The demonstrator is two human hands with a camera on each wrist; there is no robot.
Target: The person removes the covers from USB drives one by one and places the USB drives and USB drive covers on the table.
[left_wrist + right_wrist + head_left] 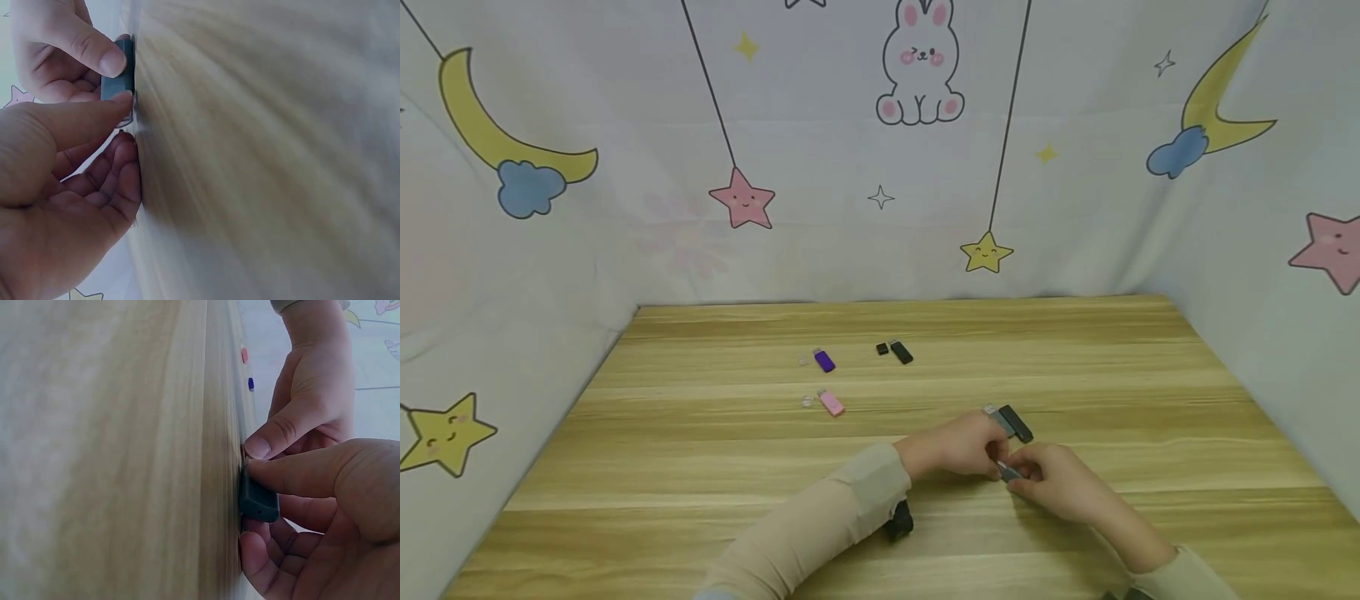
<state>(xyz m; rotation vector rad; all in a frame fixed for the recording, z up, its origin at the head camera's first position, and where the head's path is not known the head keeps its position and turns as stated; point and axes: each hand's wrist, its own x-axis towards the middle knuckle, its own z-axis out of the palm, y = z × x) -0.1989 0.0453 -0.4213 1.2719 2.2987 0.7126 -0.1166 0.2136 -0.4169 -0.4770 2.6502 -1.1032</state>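
A small dark grey-green USB stick [1010, 472] is held low over the wooden table between both hands. My right hand [1063, 483] pinches its body between thumb and fingers; in the right wrist view the stick [259, 499] shows its blunt end. My left hand [966, 446] has thumb and fingertips at the stick's other end, where the left wrist view shows a pale tip under the left thumb [94, 122]. The fingers hide most of that end. Just beyond the hands lie a grey stick [1002, 422] and a black one [1017, 423], side by side.
Farther left on the table [700, 450] lie a purple stick [824, 360], a pink stick [831, 402] and a black stick [902, 352], each with a small cap beside it. A black object [898, 523] shows by the left sleeve. A printed cloth [820, 250] stands behind the table.
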